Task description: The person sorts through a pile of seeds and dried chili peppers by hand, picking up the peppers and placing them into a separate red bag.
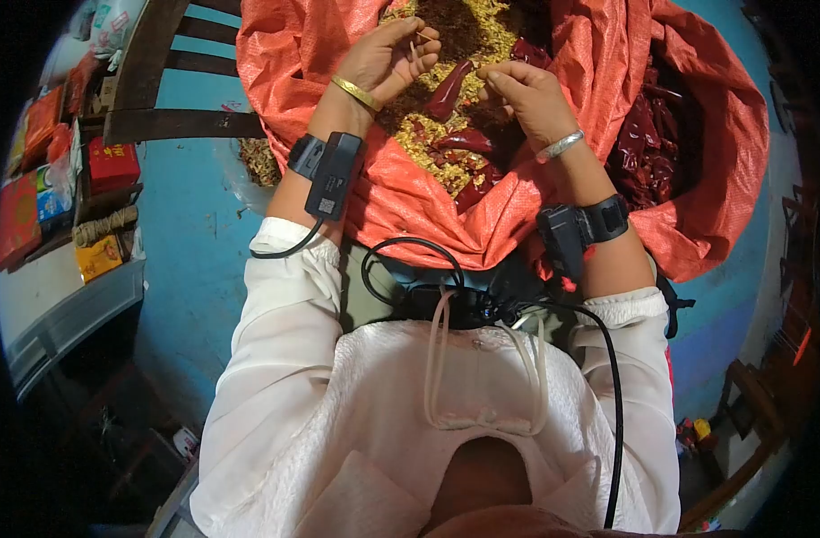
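My left hand [390,61], with a gold bangle on its wrist, hovers over the near sack's contents. Its fingers are curled in, and a thin pale stalk [416,47] shows between them. To its right, my right hand [528,97], wearing a silver bangle, has thumb and forefinger pinched together; what is in the pinch, if anything, is too small to name. Beneath both hands, an orange-red woven sack [410,215] lies rolled open. Inside are dark red dried chilies [448,91] among yellow seeds and bits [419,134].
A second orange-red sack [733,99] at the right holds dark red chilies [647,134]. On the left are a dark wooden slatted chair [181,124], a clear bag of brown pieces [259,161], and a shelf with a red box [112,166]. The floor [195,215] is blue.
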Tool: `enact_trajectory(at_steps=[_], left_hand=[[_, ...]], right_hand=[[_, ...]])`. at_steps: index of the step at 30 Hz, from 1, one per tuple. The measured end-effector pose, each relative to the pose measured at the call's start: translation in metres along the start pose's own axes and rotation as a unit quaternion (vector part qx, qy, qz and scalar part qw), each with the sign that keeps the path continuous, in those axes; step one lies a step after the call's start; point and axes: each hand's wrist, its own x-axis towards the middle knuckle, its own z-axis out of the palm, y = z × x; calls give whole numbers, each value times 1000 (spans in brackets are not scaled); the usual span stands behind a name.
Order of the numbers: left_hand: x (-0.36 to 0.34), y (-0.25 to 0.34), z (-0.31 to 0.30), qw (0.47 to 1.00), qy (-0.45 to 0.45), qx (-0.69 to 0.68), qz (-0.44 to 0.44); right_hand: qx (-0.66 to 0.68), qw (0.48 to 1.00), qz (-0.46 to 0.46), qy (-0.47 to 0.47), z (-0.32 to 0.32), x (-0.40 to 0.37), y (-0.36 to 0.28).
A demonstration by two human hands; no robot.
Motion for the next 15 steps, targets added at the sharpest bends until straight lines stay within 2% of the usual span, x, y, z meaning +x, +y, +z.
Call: enact_trajectory(at_steps=[3,6,11,13,14,15], left_hand=[[-2,0,-1,998,-5,-61,2],[-5,0,2,996,29,-85,9],[4,4,-33,996,64,-59,17],[0,15,-24,996,70,-50,25],[-2,15,-17,983,151,84,60],[-4,16,-8,945,228,214,93]], right_hand=[[1,999,14,-49,-5,2,4],[14,999,24,-30,-1,-1,5],[5,999,23,-46,-4,0,9],[13,998,25,-52,-2,2,8],[11,999,27,-46,-1,0,7],[9,999,29,-39,-2,0,6]])
